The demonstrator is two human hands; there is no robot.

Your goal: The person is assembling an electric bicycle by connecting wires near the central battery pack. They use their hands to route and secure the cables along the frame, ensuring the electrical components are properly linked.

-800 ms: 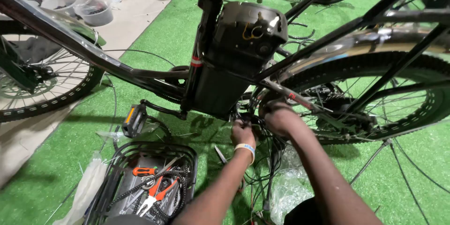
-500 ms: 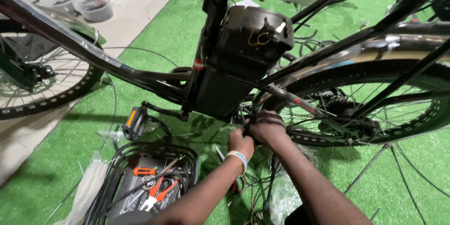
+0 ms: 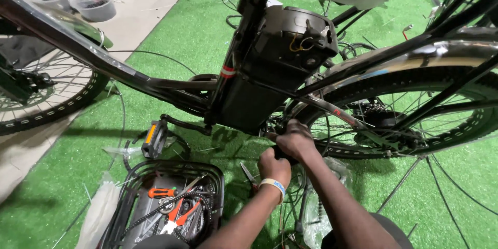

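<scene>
A black electric bicycle stands on green artificial turf, its frame (image 3: 155, 84) running left to right and a black battery box (image 3: 282, 52) behind the seat tube. My left hand (image 3: 274, 166), with a pale wristband, and my right hand (image 3: 294, 139) are closed together on a small dark part just below the frame, next to the rear wheel (image 3: 415, 119) and the chain area. What they grip is mostly hidden by the fingers. A black pedal (image 3: 154, 139) with an orange reflector hangs to the left of my hands.
A black wire basket (image 3: 135, 197) on the turf holds orange-handled pliers, a screwdriver and a chain. Scissors (image 3: 249, 175) lie beside my left hand. The front wheel (image 3: 46, 104) is at left. Clear plastic bowls (image 3: 93, 2) sit on cardboard at top left. Loose cables trail at right.
Both hands have drawn closer together under the frame, the right hand sliding left to meet the left. My view has tilted slightly downward.
</scene>
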